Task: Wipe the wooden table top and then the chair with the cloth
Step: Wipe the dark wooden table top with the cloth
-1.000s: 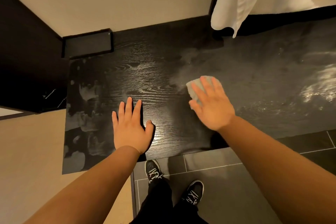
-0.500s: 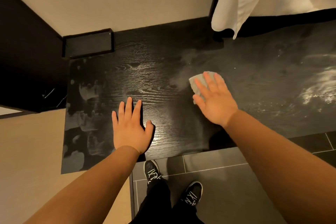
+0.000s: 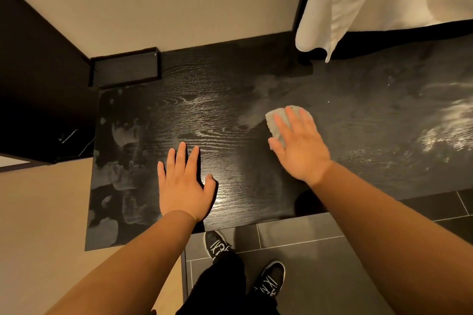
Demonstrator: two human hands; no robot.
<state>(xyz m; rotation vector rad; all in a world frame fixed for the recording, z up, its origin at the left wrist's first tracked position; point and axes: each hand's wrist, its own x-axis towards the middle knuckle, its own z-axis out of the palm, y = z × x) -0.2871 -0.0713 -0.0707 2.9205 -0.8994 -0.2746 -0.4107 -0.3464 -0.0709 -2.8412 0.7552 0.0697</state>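
- Cloth [image 3: 275, 120]: a small, pale grey pad lying on the dark bench [image 3: 217, 115], right of centre. It is pinned under the fingers of my right grip [image 3: 300, 151], and only its far and left edges peek out.
- I judge it soft, light and limp. Uneven pressure would likely bunch it or let it slide out from under the palm, so flat pressure across the whole pad suits it. To lift it, I would pinch the exposed far-left corner.
- Right grip: the fingers are straight and spread, pressing down on the cloth, with nothing curled round it.
- Left grip [image 3: 184, 186]: it lies flat on the bench near the front edge, fingers straight, holding nothing, well apart from the cloth. I read it as a brace.
- Bench: it is black wood, rigid and flat with a slight gloss, and its raised grain catches the light. That grain probably traps dust, so strokes along it should clean better.
- Pale smudges [image 3: 120, 135] cloud the left end, and whitish dusty streaks [image 3: 448, 130] mark the far right.
- A shallow dark tray [image 3: 125, 68] sits at the back left corner, and white folded fabric [image 3: 358, 2] hangs at the upper right.
- Grey floor tiles [image 3: 320, 250] and black shoes [image 3: 215, 243] show below the front edge. No chair is in view.
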